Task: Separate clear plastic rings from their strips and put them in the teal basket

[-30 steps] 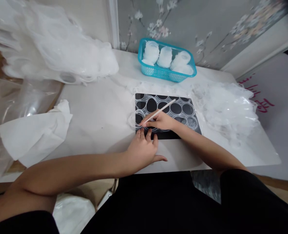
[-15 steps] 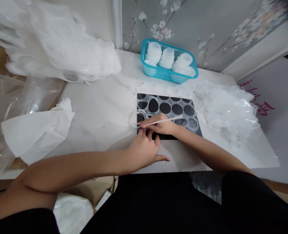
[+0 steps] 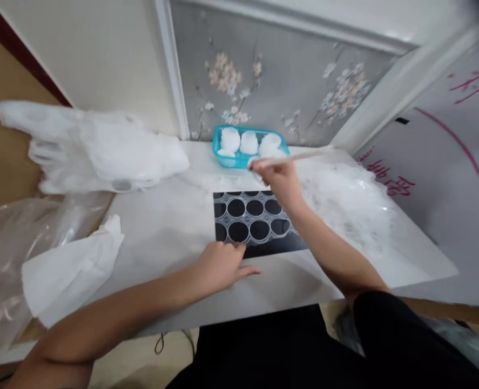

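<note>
A black board [image 3: 259, 250] lies on the table, covered by a clear film sheet with rows of oval rings [image 3: 259, 230]. My left hand [image 3: 221, 263] lies at its lower left edge, fingertips on the board and thumb stretched out to the side. My right hand [image 3: 282, 181] is raised above the board's far side, close to the front of a turquoise basket [image 3: 227, 162]. It pinches a slim white stick [image 3: 304, 155] that points right. Something pale and ring-like [image 3: 255, 166] hangs at its fingertips, blurred. Stacks of whitish rings [image 3: 249, 142] stand in the basket.
Piled clear film scraps [image 3: 344, 200] cover the table's right side. A big bundle of white perforated sheets [image 3: 129, 154] sits at the back left. Nearer, a crumpled white sheet [image 3: 73, 270] lies by a clear plastic bag [image 3: 8, 270]. A flowered wall panel [image 3: 255, 81] stands behind.
My right hand has lifted off the board and moved up to the basket with the stick; the loose rings at the board's left are gone from there. My left hand stays. The view has tilted up.
</note>
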`<state>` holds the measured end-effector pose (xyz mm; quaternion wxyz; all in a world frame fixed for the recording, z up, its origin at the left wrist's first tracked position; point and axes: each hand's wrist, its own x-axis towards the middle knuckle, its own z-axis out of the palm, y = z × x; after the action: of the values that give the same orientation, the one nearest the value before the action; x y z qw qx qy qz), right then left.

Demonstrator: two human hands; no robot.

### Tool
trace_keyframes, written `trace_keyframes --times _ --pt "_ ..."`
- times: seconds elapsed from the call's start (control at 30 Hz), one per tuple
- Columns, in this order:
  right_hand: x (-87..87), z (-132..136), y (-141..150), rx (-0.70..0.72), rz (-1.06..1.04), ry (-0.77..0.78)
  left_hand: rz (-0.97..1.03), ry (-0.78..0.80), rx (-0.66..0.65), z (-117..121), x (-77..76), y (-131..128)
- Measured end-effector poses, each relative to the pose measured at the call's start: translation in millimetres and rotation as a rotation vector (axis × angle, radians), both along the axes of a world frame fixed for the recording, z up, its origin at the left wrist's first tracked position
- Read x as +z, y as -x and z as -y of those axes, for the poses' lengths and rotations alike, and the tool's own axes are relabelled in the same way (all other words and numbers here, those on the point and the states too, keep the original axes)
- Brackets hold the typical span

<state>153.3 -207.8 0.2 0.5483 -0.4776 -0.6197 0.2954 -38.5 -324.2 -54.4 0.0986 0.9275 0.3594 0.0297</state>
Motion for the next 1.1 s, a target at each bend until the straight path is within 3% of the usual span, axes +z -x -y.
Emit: trace_keyframes --times 0.1,0.23,0.37,0.47,0.57,0.73,0.83,0.97,1.03,1.1 --pt "-4.8 37 -7 0.196 -0.357 0.236 0.186 0.004 0.104 -14 25.9 3" --pt "10.3 54 -13 0.436 -0.693 0.485 0.618 -0.076 0.231 -23 82.0 -8" --pt "40.0 58 -19 0.514 -0.822 0.389 0.74 -0.108 0.394 -25 135.2 -31" --pt "52.6 63 -24 0.508 -0.914 0.339 0.797 -0.134 0.476 -26 156.2 -47" --pt "58.7 67 -30 0.49 -1.007 0.339 0.851 -0.12 0.528 -25 161.7 -60" --pt "70.6 78 -34 0.541 -1.215 0.409 0.859 -0.091 0.506 -22 154.7 -71" --pt "75.4 86 -32 0.589 -1.166 0.326 0.844 -0.069 0.445 -25 149.4 -74" --pt "74.2 90 -32 0.605 -1.076 0.231 0.848 -0.077 0.463 -32 143.5 -75" --pt "72.7 92 -31 0.607 -1.058 0.237 0.864 0.012 0.45 -36 140.3 -75" --pt "72.0 94 -30 0.6 -1.048 0.256 0.881 0.21 0.385 -42 136.5 -76"
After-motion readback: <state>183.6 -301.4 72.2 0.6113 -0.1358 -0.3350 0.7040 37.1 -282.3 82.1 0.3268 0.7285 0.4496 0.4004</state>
